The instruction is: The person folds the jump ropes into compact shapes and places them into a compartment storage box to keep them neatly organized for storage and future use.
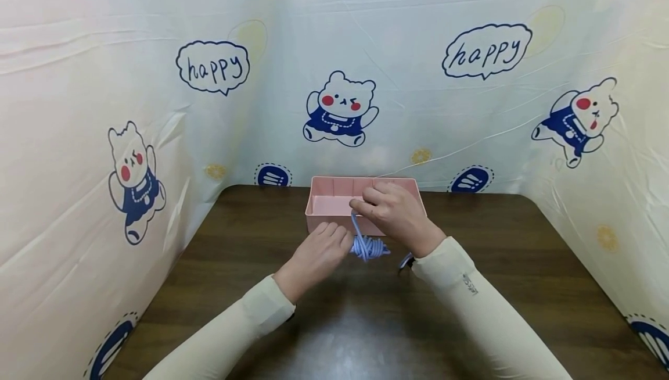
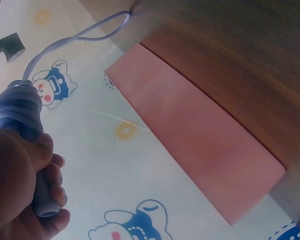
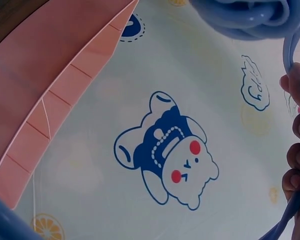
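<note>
A blue skipping rope (image 1: 369, 248) is wound into a thick bundle around its handle in front of the pink box. My left hand (image 1: 320, 252) grips it from the left; in the left wrist view the fingers curl around the handle (image 2: 46, 207), its flared end poking out below them. From the coil, a rope strand (image 1: 357, 226) rises to my right hand (image 1: 394, 212), which pinches it between thumb and finger above the box's near rim. In the right wrist view the rope also runs out below the curled fingers (image 3: 297, 156).
The pink rectangular box (image 1: 329, 225) stands at the back of the dark wooden table (image 1: 251, 287), its open top facing up. A printed cloth (image 1: 407, 113) with cartoon bears hangs behind the table and along both sides. A loose rope piece (image 1: 405, 260) shows beside my right wrist.
</note>
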`<state>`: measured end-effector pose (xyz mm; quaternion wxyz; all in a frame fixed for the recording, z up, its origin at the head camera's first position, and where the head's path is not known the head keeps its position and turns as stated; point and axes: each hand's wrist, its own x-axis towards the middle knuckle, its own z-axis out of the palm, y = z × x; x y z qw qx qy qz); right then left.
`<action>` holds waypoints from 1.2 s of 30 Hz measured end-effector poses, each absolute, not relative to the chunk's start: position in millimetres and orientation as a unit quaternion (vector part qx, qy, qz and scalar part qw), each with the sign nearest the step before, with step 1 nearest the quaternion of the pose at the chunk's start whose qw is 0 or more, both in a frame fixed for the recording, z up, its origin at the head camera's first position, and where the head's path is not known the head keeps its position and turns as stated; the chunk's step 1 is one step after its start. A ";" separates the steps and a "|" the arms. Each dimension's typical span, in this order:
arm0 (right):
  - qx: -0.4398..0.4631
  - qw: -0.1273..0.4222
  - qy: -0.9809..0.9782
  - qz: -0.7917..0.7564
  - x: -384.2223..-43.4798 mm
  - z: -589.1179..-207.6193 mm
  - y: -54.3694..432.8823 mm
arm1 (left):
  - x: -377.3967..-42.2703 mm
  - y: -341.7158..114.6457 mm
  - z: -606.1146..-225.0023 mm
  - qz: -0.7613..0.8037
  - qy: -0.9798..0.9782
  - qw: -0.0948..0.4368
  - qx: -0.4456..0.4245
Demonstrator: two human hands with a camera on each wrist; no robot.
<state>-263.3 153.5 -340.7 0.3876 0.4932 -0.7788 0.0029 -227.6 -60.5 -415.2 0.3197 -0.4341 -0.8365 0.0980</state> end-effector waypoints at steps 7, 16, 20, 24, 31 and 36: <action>0.486 0.375 -0.789 0.003 -268.2 -346.8 155.8 | -226.9 -59.1 -411.8 0.119 -0.837 0.309 -0.436; 0.474 0.366 -0.800 0.040 -276.1 -358.4 163.3 | -225.4 -60.6 -405.1 0.101 -0.827 0.319 -0.451; 0.470 0.374 -0.798 0.052 -278.6 -363.6 163.7 | -225.6 -62.8 -403.2 0.091 -0.826 0.319 -0.456; 0.463 0.376 -0.800 0.061 -279.6 -369.2 164.4 | -225.9 -65.0 -401.7 0.090 -0.821 0.323 -0.461; 0.449 0.371 -0.810 0.069 -279.5 -377.0 165.9 | -226.3 -69.9 -398.4 0.076 -0.817 0.341 -0.459; 0.445 0.369 -0.812 0.078 -280.1 -382.1 165.4 | -226.3 -72.6 -396.2 0.073 -0.817 0.341 -0.459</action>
